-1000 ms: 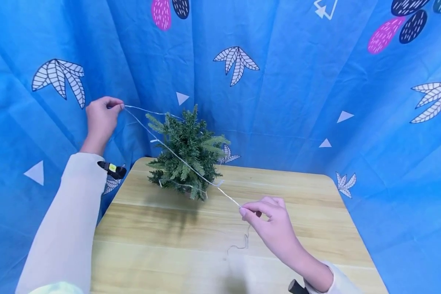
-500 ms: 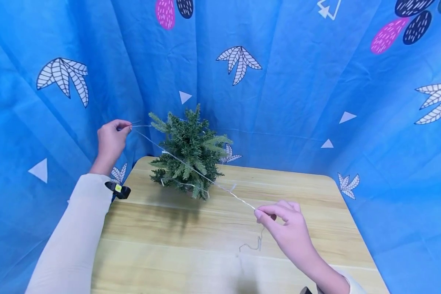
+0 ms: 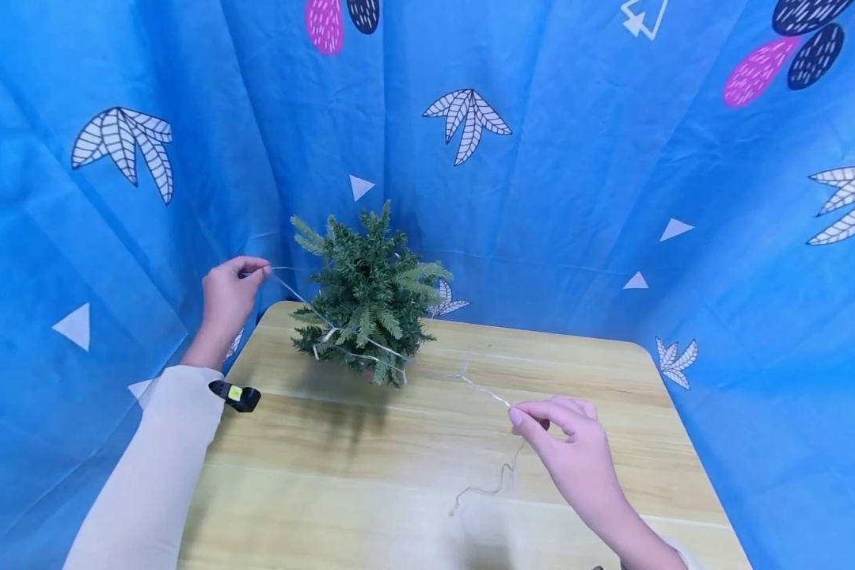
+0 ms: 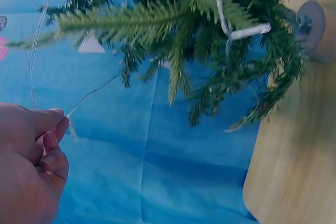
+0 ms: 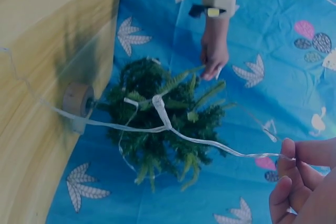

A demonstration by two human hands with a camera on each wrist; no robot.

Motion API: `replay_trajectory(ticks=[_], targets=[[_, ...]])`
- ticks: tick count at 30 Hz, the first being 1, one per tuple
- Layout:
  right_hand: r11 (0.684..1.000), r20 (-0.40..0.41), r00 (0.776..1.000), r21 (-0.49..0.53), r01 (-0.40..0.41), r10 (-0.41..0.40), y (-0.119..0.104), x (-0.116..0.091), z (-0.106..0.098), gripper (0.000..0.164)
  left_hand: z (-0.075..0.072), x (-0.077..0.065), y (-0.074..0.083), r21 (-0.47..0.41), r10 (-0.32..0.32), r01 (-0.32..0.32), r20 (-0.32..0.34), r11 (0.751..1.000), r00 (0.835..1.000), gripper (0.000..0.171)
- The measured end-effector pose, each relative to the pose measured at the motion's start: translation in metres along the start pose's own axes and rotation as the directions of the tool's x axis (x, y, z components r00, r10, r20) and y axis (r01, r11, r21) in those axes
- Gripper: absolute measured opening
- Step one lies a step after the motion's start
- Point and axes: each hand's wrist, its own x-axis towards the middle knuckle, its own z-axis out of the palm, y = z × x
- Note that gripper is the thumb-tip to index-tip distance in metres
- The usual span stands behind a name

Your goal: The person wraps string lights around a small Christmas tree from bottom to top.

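Observation:
A small green artificial Christmas tree (image 3: 370, 293) stands toward the back left of the wooden table. My left hand (image 3: 229, 297), beside the tree's left side, pinches a thin clear wire of string lights (image 3: 486, 392) between thumb and fingertips. From there one stretch runs behind the branches and another slants down across the tree's front. In front and to the right, my right hand (image 3: 573, 447) pinches the same wire; its loose tail hangs below the fingers. A small white bulb (image 5: 161, 111) on the wire shows large in the right wrist view. A lower loop lies over the bottom branches.
The tree's round base (image 5: 79, 99) rests on the tabletop (image 3: 292, 491). Blue patterned curtains (image 3: 541, 198) hang behind and along both sides, close to the table's edges. A black band (image 3: 235, 394) is on the left sleeve.
My left hand has come down and a little right, nearer the tree, lowering the wire across its front. My right hand has drawn right and slightly down, still pinching the wire.

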Motion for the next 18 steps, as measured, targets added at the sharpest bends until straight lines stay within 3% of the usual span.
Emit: replay_trajectory(ticks=[7, 18], targets=[[0.997, -0.070, 0.995, -0.029, -0.075, 0.073, 0.004, 0.003, -0.017, 0.006, -0.004, -0.021, 0.005, 0.016, 0.045, -0.045, 0.016, 0.999, 0.999, 0.034], [0.985, -0.155, 0.975, -0.043, -0.165, 0.157, 0.007, 0.006, -0.036, 0.017, -0.005, -0.052, 0.019, 0.057, 0.107, -0.112, 0.078, 0.992, 0.991, 0.024]])
